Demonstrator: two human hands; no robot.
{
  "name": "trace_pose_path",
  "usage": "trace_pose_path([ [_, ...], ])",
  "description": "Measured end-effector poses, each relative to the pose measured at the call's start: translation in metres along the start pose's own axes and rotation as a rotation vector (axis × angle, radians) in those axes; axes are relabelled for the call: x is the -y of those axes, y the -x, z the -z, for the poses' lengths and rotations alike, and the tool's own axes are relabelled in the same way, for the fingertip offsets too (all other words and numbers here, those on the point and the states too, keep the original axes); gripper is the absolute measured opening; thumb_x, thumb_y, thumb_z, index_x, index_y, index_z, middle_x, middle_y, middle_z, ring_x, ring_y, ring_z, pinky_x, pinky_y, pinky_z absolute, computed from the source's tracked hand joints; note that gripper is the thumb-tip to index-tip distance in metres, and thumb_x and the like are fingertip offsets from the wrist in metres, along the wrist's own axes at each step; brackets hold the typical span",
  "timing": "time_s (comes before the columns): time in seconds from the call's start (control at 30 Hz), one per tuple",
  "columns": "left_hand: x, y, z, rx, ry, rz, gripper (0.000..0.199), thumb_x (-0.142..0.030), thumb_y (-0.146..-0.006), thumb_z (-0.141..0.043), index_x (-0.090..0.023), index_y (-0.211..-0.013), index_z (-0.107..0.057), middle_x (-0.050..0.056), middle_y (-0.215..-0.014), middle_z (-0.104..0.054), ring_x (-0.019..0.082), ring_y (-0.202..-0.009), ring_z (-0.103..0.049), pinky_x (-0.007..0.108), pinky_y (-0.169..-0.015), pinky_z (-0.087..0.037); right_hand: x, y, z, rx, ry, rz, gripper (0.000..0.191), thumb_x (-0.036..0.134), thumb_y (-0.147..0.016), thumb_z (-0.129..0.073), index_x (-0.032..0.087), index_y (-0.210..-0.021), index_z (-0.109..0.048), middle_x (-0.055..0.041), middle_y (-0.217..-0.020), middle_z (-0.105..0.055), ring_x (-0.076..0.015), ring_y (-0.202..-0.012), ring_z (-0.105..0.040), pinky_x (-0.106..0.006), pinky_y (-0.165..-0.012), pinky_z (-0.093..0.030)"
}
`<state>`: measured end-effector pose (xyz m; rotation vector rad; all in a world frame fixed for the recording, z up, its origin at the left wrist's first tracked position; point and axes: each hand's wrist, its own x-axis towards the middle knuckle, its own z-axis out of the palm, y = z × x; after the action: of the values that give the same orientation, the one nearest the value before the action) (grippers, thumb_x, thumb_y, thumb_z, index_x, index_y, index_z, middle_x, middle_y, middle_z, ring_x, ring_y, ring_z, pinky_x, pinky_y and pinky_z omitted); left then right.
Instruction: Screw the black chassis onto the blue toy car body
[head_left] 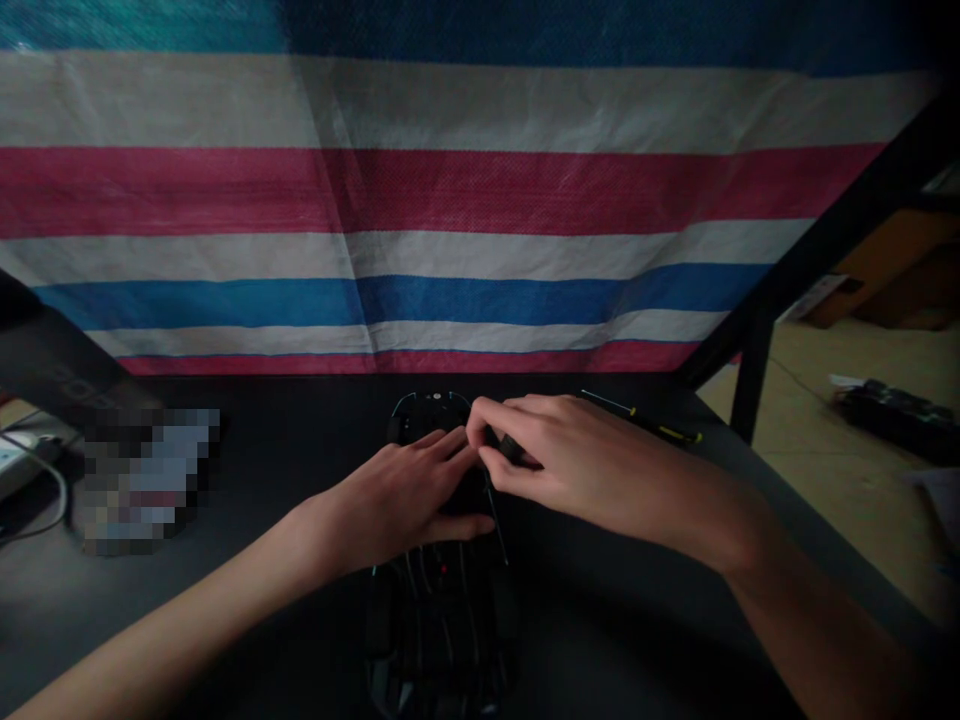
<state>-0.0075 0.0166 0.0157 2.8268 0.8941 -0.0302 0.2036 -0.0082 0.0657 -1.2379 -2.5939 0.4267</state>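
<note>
A black toy car, long and low with dark wheels, lies lengthwise on the dark table. Across its middle rests my left hand, the fingers together and the thumb stretched over the body, gripping it. My right hand is curled at the car's right side, thumb and forefinger close to my left fingertips. Between its fingers shows a small black piece; its kind is too dark and covered to make out. My hands hide much of the car's middle.
A thin screwdriver with a black and yellow handle lies behind my right hand. At the left are a blurred-out flat item and a white power strip with cables. A striped sheet hangs behind the table.
</note>
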Motion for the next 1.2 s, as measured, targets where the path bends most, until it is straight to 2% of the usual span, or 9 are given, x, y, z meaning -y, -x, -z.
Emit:
trace_pose_path([
  [0.1,-0.0014,0.0001,0.0011,0.005,-0.005,0.005,0.058,-0.058,-0.100,-0.054,-0.012,-0.135,-0.057,0.021,-0.152,-0.054,0.036,-0.138,-0.056,0.046,-0.102,-0.055,-0.0022,0.0003,-0.0012,-0.024,0.011,0.030,0.003,0.023,-0.099,-0.056,0.023,-0.101,-0.058,0.0002,-0.094,-0.070,-0.0162,-0.085,-0.064,-0.030,-0.074,-0.040],
  [0.23,-0.0022,-0.0001,0.0011,0.005,-0.016,0.008,0.060,-0.059,-0.100,-0.053,-0.012,-0.137,-0.056,0.021,-0.151,-0.054,0.036,-0.137,-0.058,0.047,-0.103,-0.055,-0.0062,0.0003,-0.0024,-0.038,0.059,-0.013,0.015,0.030,-0.105,-0.048,0.023,-0.097,-0.059,0.0015,-0.079,-0.067,-0.0152,-0.070,-0.063,-0.030,-0.066,-0.037],
  [0.37,-0.0026,0.0001,0.0014,-0.009,-0.036,-0.005,0.063,-0.060,-0.100,-0.053,-0.012,-0.141,-0.053,0.021,-0.150,-0.055,0.035,-0.134,-0.060,0.045,-0.098,-0.057,-0.0082,0.0022,-0.0018,-0.061,0.050,0.011,0.015,0.021,-0.096,-0.059,0.023,-0.110,-0.056,-0.0016,-0.097,-0.070,-0.0178,-0.088,-0.066,-0.029,-0.075,-0.042],
  [0.5,-0.0022,0.0008,0.0006,-0.028,-0.061,-0.005,0.066,-0.061,-0.099,-0.053,-0.011,-0.141,-0.052,0.021,-0.146,-0.058,0.036,-0.130,-0.062,0.045,-0.094,-0.059,-0.0095,0.0026,-0.0016,-0.030,0.079,-0.053,0.009,0.031,-0.104,-0.051,0.024,-0.104,-0.057,0.0028,-0.078,-0.067,-0.0159,-0.069,-0.064,-0.030,-0.063,-0.037],
  [0.67,-0.0010,0.0013,-0.0010,-0.052,-0.054,-0.023,0.062,-0.060,-0.100,-0.052,-0.012,-0.139,-0.053,0.019,-0.146,-0.058,0.034,-0.125,-0.066,0.043,-0.089,-0.060,-0.0096,0.0023,-0.0008,-0.039,-0.005,0.016,0.017,0.023,-0.096,-0.059,0.024,-0.113,-0.055,-0.0011,-0.104,-0.070,-0.0174,-0.093,-0.066,-0.029,-0.078,-0.043],
  [0.8,-0.0002,0.0012,-0.0011,-0.049,-0.051,-0.029,0.062,-0.062,-0.100,-0.049,-0.013,-0.139,-0.053,0.018,-0.146,-0.058,0.034,-0.129,-0.063,0.044,-0.091,-0.059,-0.0089,0.0025,0.0005,-0.010,0.013,-0.041,0.010,0.030,-0.105,-0.048,0.024,-0.102,-0.057,0.0024,-0.084,-0.068,-0.0151,-0.073,-0.064,-0.030,-0.068,-0.040],
  [0.97,-0.0004,0.0012,-0.0009,-0.034,-0.066,-0.019,0.063,-0.061,-0.100,-0.050,-0.012,-0.140,-0.053,0.020,-0.148,-0.057,0.035,-0.129,-0.063,0.046,-0.090,-0.060,-0.0063,0.0013,-0.0009,-0.038,-0.036,0.000,0.014,0.021,-0.097,-0.057,0.023,-0.111,-0.057,-0.0018,-0.103,-0.070,-0.0167,-0.091,-0.067,-0.029,-0.078,-0.044],
  [1.1,-0.0004,0.0010,-0.0007,-0.035,-0.055,-0.022,0.061,-0.062,-0.100,-0.049,-0.012,-0.135,-0.056,0.019,-0.147,-0.058,0.034,-0.129,-0.063,0.045,-0.094,-0.059,-0.0041,0.0006,-0.0031,-0.044,0.010,-0.061,0.012,0.029,-0.105,-0.049,0.022,-0.107,-0.059,0.0005,-0.082,-0.068,-0.0165,-0.074,-0.066,-0.030,-0.068,-0.041],
  [1.2,-0.0007,0.0013,-0.0003,-0.050,-0.061,-0.029,0.060,-0.062,-0.100,-0.052,-0.013,-0.135,-0.056,0.019,-0.148,-0.057,0.034,-0.130,-0.063,0.043,-0.093,-0.059,-0.0033,0.0019,-0.0033,-0.045,-0.011,0.050,0.012,0.018,-0.098,-0.056,0.023,-0.109,-0.059,-0.0012,-0.097,-0.068,-0.0172,-0.090,-0.065,-0.029,-0.079,-0.044],
])
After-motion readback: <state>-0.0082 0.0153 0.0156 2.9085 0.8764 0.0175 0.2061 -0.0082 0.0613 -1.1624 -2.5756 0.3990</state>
